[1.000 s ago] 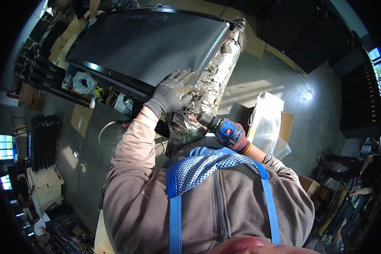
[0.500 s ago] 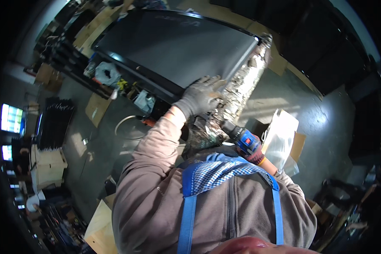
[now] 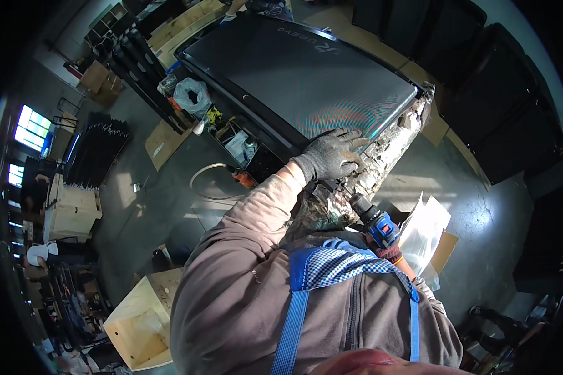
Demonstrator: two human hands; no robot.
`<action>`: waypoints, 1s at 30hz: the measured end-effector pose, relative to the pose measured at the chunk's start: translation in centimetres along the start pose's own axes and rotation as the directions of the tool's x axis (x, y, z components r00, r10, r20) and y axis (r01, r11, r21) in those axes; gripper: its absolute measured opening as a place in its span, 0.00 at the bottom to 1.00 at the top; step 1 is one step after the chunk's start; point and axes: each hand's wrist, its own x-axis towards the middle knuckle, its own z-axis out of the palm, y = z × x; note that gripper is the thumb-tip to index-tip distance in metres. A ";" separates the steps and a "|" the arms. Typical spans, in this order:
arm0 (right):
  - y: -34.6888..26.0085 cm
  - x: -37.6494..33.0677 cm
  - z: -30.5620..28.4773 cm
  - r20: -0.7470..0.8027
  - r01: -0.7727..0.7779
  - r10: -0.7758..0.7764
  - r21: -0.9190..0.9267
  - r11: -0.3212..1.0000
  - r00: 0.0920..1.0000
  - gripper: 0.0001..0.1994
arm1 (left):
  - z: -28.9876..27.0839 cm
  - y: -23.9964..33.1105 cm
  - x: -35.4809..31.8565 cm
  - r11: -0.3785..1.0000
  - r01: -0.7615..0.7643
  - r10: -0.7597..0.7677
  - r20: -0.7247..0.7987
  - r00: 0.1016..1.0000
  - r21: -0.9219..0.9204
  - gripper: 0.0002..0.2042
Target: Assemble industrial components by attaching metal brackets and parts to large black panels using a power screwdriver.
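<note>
A long, flat black treadmill deck (image 3: 294, 75) with a dark belt lies on a bench in front of me. My left hand (image 3: 333, 153), in a dark grey glove, lies over the deck's near end with its fingers stretched out. A blue and black cordless drill (image 3: 380, 226) is in my right hand (image 3: 389, 250), which wears a dark red glove and is partly hidden below the drill. The drill's chuck points toward the crinkled silvery wrapping (image 3: 381, 159) along the bench's near edge. Whether its tip touches anything cannot be made out.
Left of the deck, an open tray (image 3: 247, 150) holds bottles and small items, beside a clear plastic bag (image 3: 192, 97). A wooden box (image 3: 141, 325) stands at lower left, a carton with plastic (image 3: 425, 231) at right. Dark panels (image 3: 494, 106) lean far right. Another person's hand (image 3: 228, 17) is at the far end.
The whole view has shifted, so the deck and both hands appear farther right and lower. My left hand stays on the deck's near end and my right still holds the drill.
</note>
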 end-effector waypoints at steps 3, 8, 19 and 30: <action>-0.4 0.3 -0.2 -0.035 0.069 -0.074 -0.109 0.992 0.997 0.14 | 0.0 0.0 -0.1 1.000 0.002 -0.002 -0.002 1.000 0.013 0.10; -0.6 0.6 -0.2 -0.010 0.033 -0.034 -0.097 0.995 0.999 0.14 | 0.1 0.0 0.1 1.000 0.003 -0.003 -0.006 1.000 0.016 0.10; -0.1 0.5 0.3 -0.069 0.001 0.005 0.084 0.996 0.998 0.15 | -0.9 0.5 0.2 0.999 0.039 -0.040 0.052 0.998 0.036 0.12; -0.1 0.3 0.1 -0.006 -0.048 0.049 0.151 0.987 0.999 0.21 | -0.5 0.3 0.2 0.999 0.002 -0.003 0.016 1.000 0.052 0.12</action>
